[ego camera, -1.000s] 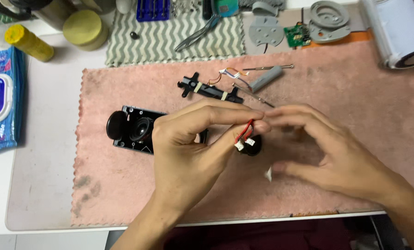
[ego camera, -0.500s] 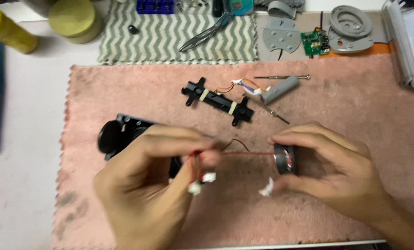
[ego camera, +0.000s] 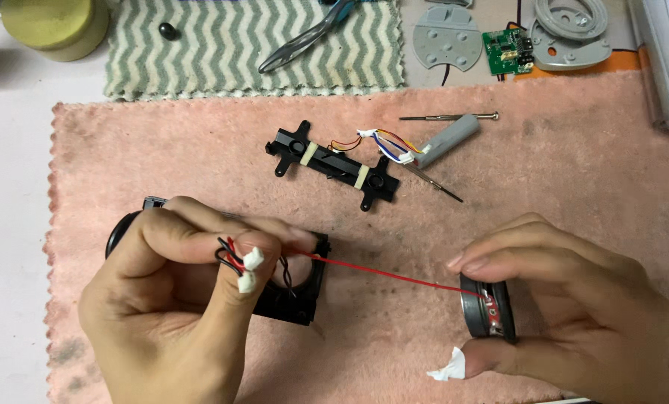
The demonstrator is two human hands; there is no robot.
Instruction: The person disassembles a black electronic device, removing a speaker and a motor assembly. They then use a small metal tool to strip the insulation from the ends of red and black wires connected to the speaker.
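Red wire stretched taut across the middle of the pink mat, running from the left hand at nine o'clock to the right hand at three. The left hand is closed, thumb and forefinger pinching the wire ends by two small white connectors, over a black housing. The right hand clamps a small round speaker between thumb and fingers, a white scrap by the thumb. To do this well, I'd say keep the pull gentle and in line with the solder pad, gripping the plug rather than the wire. At twelve o'clock, a black bracket with a grey cylinder; beyond, a green circuit board, grey round plates, pliers on a striped cloth. At eleven o'clock, a yellow-lidded tub; no label is legible.
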